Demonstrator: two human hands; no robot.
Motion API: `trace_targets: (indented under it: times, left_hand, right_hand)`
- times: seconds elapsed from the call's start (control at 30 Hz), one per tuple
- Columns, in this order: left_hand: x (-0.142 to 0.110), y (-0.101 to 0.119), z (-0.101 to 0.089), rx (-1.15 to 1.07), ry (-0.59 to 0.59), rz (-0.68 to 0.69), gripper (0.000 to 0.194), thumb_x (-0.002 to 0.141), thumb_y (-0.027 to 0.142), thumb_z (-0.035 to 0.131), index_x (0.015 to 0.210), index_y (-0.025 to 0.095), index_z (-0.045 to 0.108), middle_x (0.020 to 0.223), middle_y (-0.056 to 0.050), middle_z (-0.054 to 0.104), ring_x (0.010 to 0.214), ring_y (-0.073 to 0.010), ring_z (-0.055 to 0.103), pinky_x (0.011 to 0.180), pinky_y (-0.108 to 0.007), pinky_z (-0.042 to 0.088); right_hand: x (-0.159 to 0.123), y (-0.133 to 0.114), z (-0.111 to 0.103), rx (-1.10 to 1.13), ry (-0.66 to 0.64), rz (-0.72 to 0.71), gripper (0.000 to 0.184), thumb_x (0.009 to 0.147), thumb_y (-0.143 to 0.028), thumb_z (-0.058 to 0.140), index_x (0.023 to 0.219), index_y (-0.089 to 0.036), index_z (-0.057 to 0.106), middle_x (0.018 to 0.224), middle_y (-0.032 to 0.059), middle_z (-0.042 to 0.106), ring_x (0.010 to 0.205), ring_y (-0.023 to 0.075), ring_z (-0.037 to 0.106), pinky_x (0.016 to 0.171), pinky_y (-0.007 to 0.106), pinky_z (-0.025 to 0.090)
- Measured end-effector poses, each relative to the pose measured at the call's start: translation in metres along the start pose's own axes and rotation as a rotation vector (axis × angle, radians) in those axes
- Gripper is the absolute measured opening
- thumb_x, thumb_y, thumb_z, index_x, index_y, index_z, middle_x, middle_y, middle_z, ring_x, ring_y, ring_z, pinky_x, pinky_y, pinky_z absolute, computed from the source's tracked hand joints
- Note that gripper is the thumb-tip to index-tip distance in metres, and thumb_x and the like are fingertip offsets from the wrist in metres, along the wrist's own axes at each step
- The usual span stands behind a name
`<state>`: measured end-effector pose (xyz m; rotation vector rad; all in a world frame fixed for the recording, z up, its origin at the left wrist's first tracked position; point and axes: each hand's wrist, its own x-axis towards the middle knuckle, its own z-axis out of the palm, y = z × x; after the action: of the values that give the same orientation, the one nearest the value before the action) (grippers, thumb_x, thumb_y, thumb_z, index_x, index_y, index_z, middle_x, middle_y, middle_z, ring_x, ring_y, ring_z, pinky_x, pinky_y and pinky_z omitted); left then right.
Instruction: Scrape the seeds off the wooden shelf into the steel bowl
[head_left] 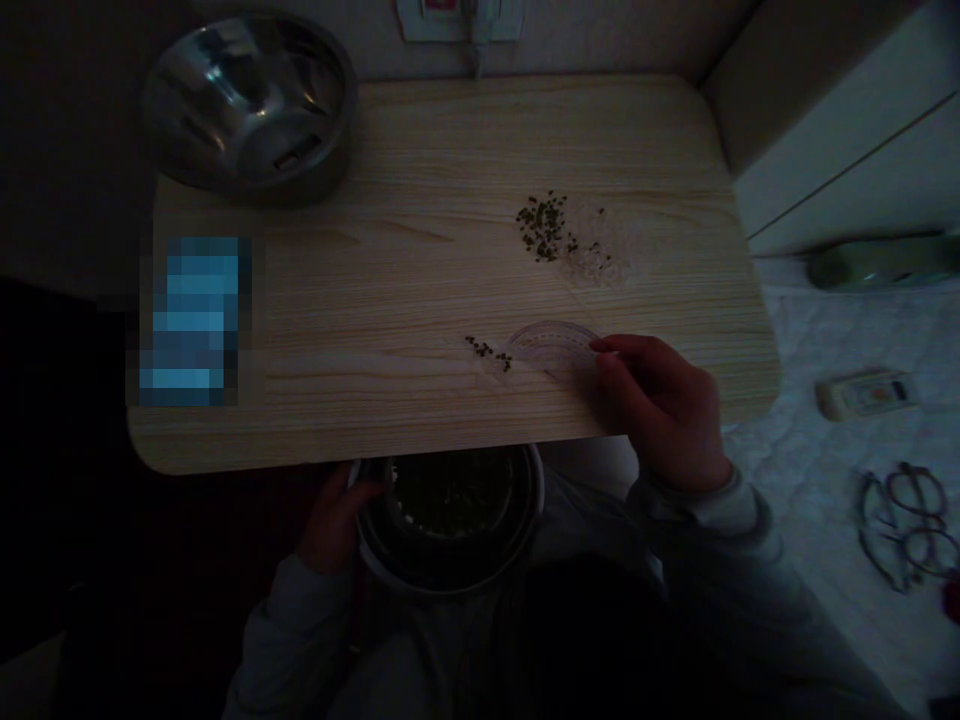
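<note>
My right hand (664, 405) pinches a clear protractor (559, 345) by its right end, against the wooden tabletop. Just left of the protractor lies a short row of small dark beans (484, 350) with some pale grains beside it. Farther back is a larger scatter of dark beans (544, 225), and pale grains (600, 265) spread to its right. Below the table's front edge, my left hand (334, 525) grips the left rim of a round pot (450, 585). Dark greenish beans and a few pale bits fill its bottom; the light there is dim.
A large steel bowl (247, 110) stands at the table's (420, 130) back left corner. In front of it lies a blurred-out, glowing blue rectangle (195, 315). On the white quilted surface to the right are a green bottle (877, 262), a small pale box-like item (866, 394) and eyeglasses (919, 500).
</note>
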<state>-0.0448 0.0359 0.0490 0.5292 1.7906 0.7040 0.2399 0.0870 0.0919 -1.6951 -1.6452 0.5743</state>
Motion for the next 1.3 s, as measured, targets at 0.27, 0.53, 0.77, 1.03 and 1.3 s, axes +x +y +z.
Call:
trace_targets:
  times: [0.27, 0.53, 0.77, 1.03, 1.3]
  left_hand:
    - [-0.006, 0.000, 0.011, 0.073, -0.028, 0.039, 0.019, 0.050, 0.024, 0.062, 0.068, 0.018, 0.066, 0.070, -0.003, 0.067, 0.079, -0.0272, 0.058, 0.073, -0.038, 0.044]
    - [-0.012, -0.009, 0.034, 0.070, -0.068, 0.217, 0.045, 0.056, 0.022, 0.060, 0.101, 0.019, 0.060, 0.110, -0.005, 0.060, 0.111, -0.0275, 0.045, 0.096, -0.036, 0.029]
    - [-0.017, 0.001, 0.039, 0.127, -0.137, 0.228, 0.035, 0.054, 0.022, 0.060, 0.089, 0.017, 0.063, 0.091, -0.004, 0.068, 0.094, -0.0280, 0.056, 0.086, -0.037, 0.039]
    - [-0.018, 0.001, 0.040, 0.113, -0.106, 0.175, 0.026, 0.053, 0.024, 0.061, 0.077, 0.019, 0.064, 0.078, -0.001, 0.070, 0.080, -0.0244, 0.060, 0.074, -0.033, 0.044]
    - [-0.017, -0.004, 0.041, -0.032, -0.109, 0.100, 0.022, 0.048, 0.022, 0.064, 0.070, 0.018, 0.064, 0.067, 0.000, 0.067, 0.070, -0.0218, 0.059, 0.067, -0.033, 0.045]
  right_hand:
    - [-0.002, 0.000, -0.001, -0.016, -0.055, -0.027, 0.019, 0.079, -0.029, 0.050, 0.093, -0.020, 0.061, 0.067, -0.0005, 0.061, 0.057, 0.0110, 0.055, 0.050, 0.023, 0.042]
    - [-0.009, 0.000, -0.005, -0.013, -0.097, -0.041, 0.019, 0.079, -0.027, 0.051, 0.094, -0.020, 0.060, 0.075, 0.0010, 0.063, 0.060, 0.0111, 0.056, 0.052, 0.023, 0.043]
    - [-0.013, -0.001, -0.006, -0.004, -0.146, -0.055, 0.019, 0.079, -0.027, 0.051, 0.095, -0.020, 0.060, 0.080, 0.0023, 0.065, 0.064, 0.0126, 0.058, 0.057, 0.025, 0.047]
    - [-0.016, -0.002, -0.008, -0.031, -0.099, -0.082, 0.019, 0.079, -0.028, 0.051, 0.094, -0.020, 0.060, 0.082, 0.0036, 0.065, 0.068, 0.0148, 0.059, 0.059, 0.028, 0.048]
    - [-0.009, 0.003, -0.027, -0.131, -0.177, -0.303, 0.016, 0.079, -0.022, 0.053, 0.093, -0.024, 0.060, 0.080, 0.0021, 0.066, 0.070, 0.0161, 0.059, 0.061, 0.030, 0.047]
